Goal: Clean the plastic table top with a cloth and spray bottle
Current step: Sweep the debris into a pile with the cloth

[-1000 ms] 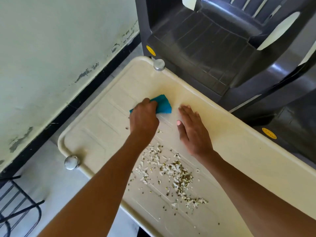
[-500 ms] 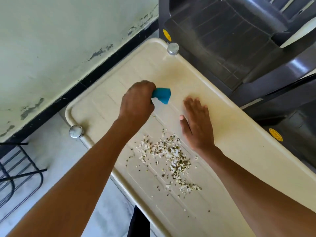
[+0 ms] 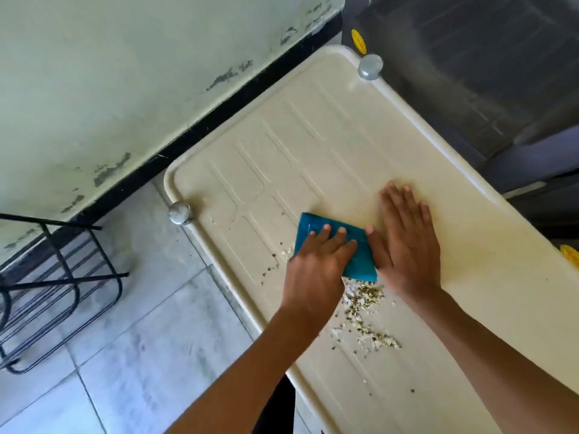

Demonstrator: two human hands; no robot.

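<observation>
A cream plastic table top (image 3: 329,136) with moulded ribs fills the middle of the view. My left hand (image 3: 316,264) lies flat on a folded teal cloth (image 3: 360,264) and presses it onto the table with straight fingers. Just right of the cloth, my right hand (image 3: 407,242) rests palm down on the table, fingers spread. A heap of pale and greenish crumbs (image 3: 363,311) lies just below the cloth, between my forearms. A few stray crumbs (image 3: 275,264) sit left of the cloth. No spray bottle is in view.
Round grey caps mark the table's corners, one at the near left (image 3: 180,212) and one at the far right (image 3: 370,66). Dark plastic chairs (image 3: 470,73) stand close behind the table. A black wire rack (image 3: 56,286) stands on the tiled floor at left, by the wall.
My left hand has come down toward me with the cloth, going from a bunched grip to a flat press, and the cloth now sits at the crumb heap's top. The right hand stays flat.
</observation>
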